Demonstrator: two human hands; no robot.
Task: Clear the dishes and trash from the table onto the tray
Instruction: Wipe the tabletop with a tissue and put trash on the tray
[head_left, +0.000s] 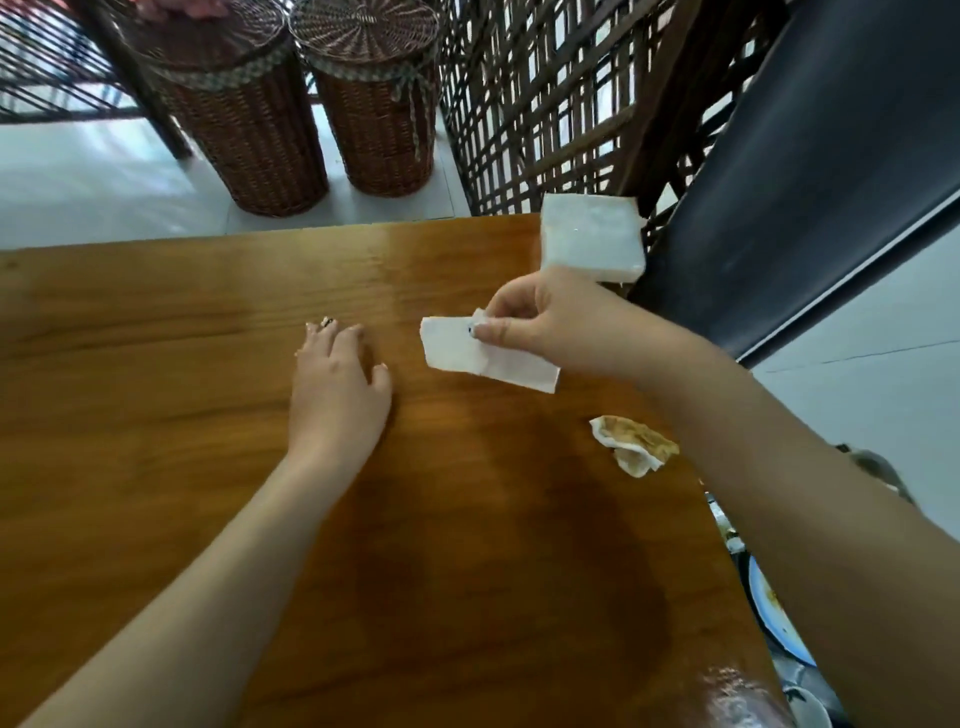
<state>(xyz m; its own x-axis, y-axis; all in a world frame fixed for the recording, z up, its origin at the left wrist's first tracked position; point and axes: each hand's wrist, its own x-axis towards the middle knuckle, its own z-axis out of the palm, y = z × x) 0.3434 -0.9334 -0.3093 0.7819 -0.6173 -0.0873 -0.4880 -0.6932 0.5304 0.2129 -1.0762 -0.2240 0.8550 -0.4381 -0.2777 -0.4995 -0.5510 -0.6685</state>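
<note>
The right hand (540, 325) pinches a clean napkin (485, 353) (lightly, by one corner); it could slip free. The left hand (337, 384) rests flat on the table (156, 364).

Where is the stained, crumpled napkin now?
In the head view, the stained napkin lies on the wooden table near its right edge, just below the right hand pinching a clean tissue.

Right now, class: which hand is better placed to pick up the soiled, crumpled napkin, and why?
Probably the left hand: it rests open and empty on the table, while the right hand pinches a white paper napkin. The soiled napkin does lie on the right hand's side, though.
</note>
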